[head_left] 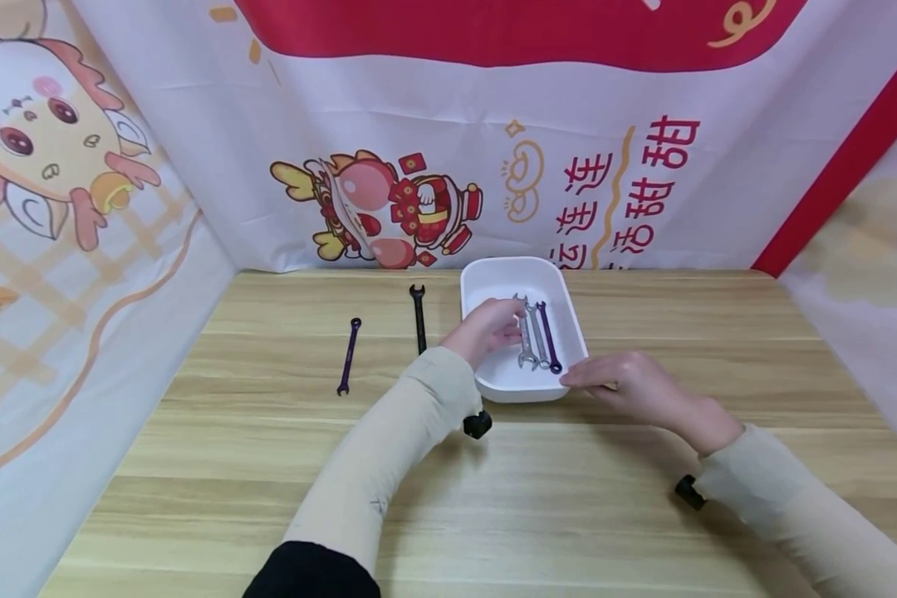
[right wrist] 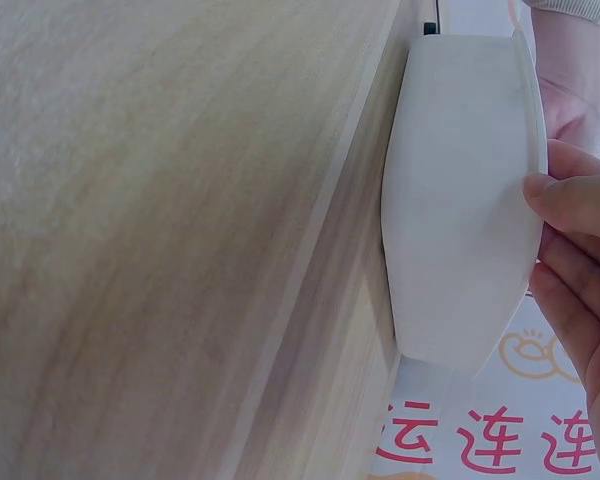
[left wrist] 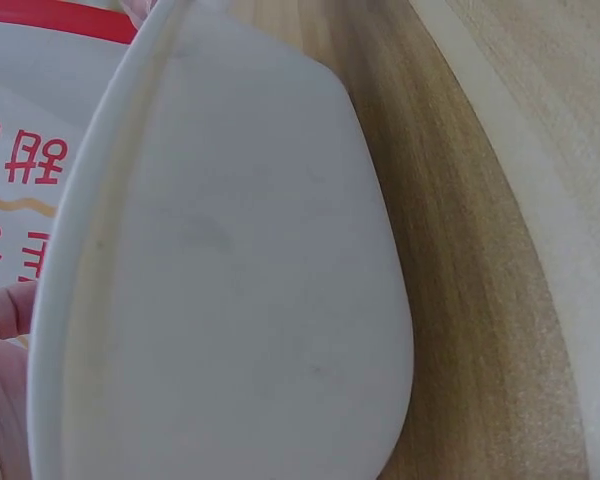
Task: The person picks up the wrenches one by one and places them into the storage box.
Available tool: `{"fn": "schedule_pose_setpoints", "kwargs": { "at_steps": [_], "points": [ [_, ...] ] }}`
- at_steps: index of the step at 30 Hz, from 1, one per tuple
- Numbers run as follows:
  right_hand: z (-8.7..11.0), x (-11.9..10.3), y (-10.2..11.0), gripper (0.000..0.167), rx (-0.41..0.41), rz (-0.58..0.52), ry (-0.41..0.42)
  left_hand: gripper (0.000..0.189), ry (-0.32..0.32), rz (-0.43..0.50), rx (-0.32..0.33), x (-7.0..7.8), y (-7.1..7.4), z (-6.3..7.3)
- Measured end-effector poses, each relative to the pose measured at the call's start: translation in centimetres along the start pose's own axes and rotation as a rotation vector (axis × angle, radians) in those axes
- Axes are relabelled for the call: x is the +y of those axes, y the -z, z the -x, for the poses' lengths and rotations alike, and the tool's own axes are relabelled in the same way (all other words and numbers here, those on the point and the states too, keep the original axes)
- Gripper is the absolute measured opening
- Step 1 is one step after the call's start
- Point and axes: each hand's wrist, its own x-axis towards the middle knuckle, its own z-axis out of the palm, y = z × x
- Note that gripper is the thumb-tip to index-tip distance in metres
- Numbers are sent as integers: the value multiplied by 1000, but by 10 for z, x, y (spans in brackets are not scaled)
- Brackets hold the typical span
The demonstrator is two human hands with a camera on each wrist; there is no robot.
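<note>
My left hand (head_left: 491, 326) reaches over the near left side of a white plastic bin (head_left: 519, 384). Its fingers hold a silver open-end wrench (head_left: 526, 342) inside, near the far end. Beside that one lie a second silver wrench (head_left: 538, 336) and a dark purple wrench (head_left: 549, 335), roughly parallel. At the bin's near right corner, my right hand (head_left: 631, 384) pinches the rim, and the right wrist view has the thumb (right wrist: 570, 200) on the outer side. In the left wrist view the bin's wall (left wrist: 240, 250) hides most of the left hand.
On the wooden table (head_left: 269, 465), left of the bin, lie a black wrench (head_left: 419, 317), partly covered by the left arm, and a purple wrench (head_left: 349, 357). A printed cloth (head_left: 389, 108) hangs right behind the bin.
</note>
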Motion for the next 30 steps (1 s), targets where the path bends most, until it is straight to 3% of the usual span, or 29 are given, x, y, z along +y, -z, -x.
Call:
{"fn": "schedule_pose_setpoints", "kwargs": {
  "at_steps": [15, 25, 30],
  "points": [
    [-1, -3, 1, 37, -17, -3, -20, 59, 31, -10, -31, 6, 10, 7],
    [-1, -2, 1, 37, -18, 4, -14, 41, 6, -7, -77, 20, 22, 15],
    [-1, -3, 1, 37, -19, 3, -19, 43, -3, -3, -90, 25, 27, 22]
  ]
}}
